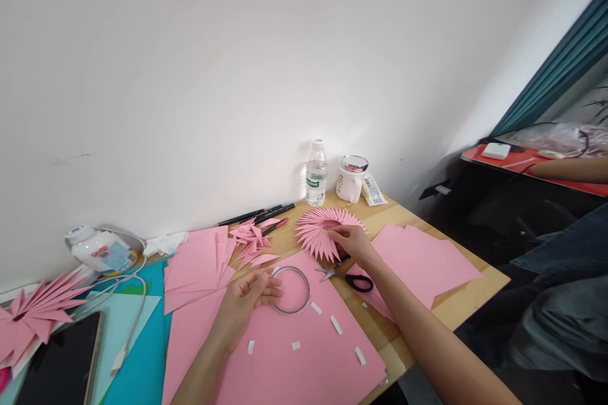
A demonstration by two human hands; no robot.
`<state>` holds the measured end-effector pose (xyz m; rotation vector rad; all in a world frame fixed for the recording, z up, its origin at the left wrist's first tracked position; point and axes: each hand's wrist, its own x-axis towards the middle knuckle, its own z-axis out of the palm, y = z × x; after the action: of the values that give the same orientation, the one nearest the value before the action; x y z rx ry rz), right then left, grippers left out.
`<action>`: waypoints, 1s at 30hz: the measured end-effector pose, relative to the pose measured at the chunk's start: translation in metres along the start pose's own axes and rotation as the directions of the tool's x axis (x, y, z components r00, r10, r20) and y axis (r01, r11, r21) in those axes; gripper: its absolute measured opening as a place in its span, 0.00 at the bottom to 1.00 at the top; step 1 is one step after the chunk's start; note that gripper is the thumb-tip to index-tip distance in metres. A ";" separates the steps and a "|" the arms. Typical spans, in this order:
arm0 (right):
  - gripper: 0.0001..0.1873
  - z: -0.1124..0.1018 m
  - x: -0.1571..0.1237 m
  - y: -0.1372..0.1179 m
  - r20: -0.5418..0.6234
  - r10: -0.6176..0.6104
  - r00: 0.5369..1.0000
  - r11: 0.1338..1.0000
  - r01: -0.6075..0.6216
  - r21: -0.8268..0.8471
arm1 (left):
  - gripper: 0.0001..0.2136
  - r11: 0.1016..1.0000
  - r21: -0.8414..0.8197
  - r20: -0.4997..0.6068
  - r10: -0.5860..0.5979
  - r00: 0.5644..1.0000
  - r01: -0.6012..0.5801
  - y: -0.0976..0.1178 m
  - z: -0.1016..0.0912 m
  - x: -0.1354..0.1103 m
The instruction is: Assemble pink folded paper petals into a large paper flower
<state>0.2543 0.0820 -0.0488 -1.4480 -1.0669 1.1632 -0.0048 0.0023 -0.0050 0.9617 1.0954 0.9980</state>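
Observation:
My right hand (pixel 354 243) pinches the inner edge of a ring of pink folded paper (pixel 316 231) with thumb and fingertips. The ring lies on the table, its pointed pleats fanned outward. My left hand (pixel 249 297) hangs half curled, palm turned up, its fingertips over the left edge of a thin roll of tape (pixel 308 294). Nothing shows gripped in it. The roll rests flat on a large pink sheet (pixel 280 380), among several short white tape pieces (pixel 336 324). Scissors with black handles (pixel 360 283) lie just below the right hand, partly hidden by it.
Along the wall stand a water bottle (pixel 316 177), a white mug (pixel 349 183) and a small tube (pixel 373 191). Pens (pixel 275 212) and pink scraps (pixel 249 240) lie left of the ring. At left are a phone (pixel 61 361) and cable (pixel 137 316). Another person's arm (pixel 570 169) rests at right.

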 end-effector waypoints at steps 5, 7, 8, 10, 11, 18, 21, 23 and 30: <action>0.13 0.002 -0.003 -0.002 0.016 -0.001 1.000 1.000 0.001 0.019 | 0.18 1.000 0.014 0.012 0.013 1.000 -0.013 0.000 0.000 0.000; 0.15 0.003 -0.004 -0.003 0.029 0.006 1.000 0.999 -0.007 0.042 | 0.18 1.000 0.012 0.012 0.011 1.000 -0.011 -0.001 0.000 -0.001; 0.16 0.003 -0.004 -0.003 0.036 0.010 0.999 0.999 -0.012 0.052 | 0.18 1.000 0.012 0.011 0.010 1.000 -0.010 -0.002 0.000 -0.001; 0.18 0.002 -0.003 -0.004 0.044 0.017 0.999 0.998 -0.019 0.065 | 0.19 1.000 0.013 0.011 0.009 1.000 -0.009 -0.002 -0.001 -0.001; 0.18 0.001 -0.002 -0.004 0.045 0.018 0.999 0.997 -0.021 0.069 | 0.19 1.000 0.016 0.012 0.010 1.000 -0.010 -0.002 -0.001 -0.001; 0.16 -0.011 0.011 -0.008 0.002 -0.001 1.000 0.999 0.001 0.043 | 0.19 1.000 0.014 0.014 0.004 1.000 -0.004 -0.003 -0.001 0.001; 0.13 -0.011 0.015 -0.008 0.003 -0.005 1.000 1.000 0.005 0.030 | 0.19 1.000 0.021 0.013 0.005 1.000 -0.006 -0.003 -0.002 0.001; 0.11 -0.010 0.015 -0.006 0.014 -0.006 1.000 1.000 0.006 0.023 | 0.19 1.000 0.025 0.013 0.008 1.000 -0.008 -0.003 -0.002 0.001; 0.11 -0.007 0.014 0.004 0.033 -0.005 0.999 1.000 0.005 0.011 | 0.19 1.000 0.014 0.013 0.002 1.000 -0.002 -0.004 -0.002 0.001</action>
<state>0.2634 0.0943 -0.0538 -1.4207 -1.0849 1.1917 -0.0058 0.0023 -0.0090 0.9791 1.0921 0.9858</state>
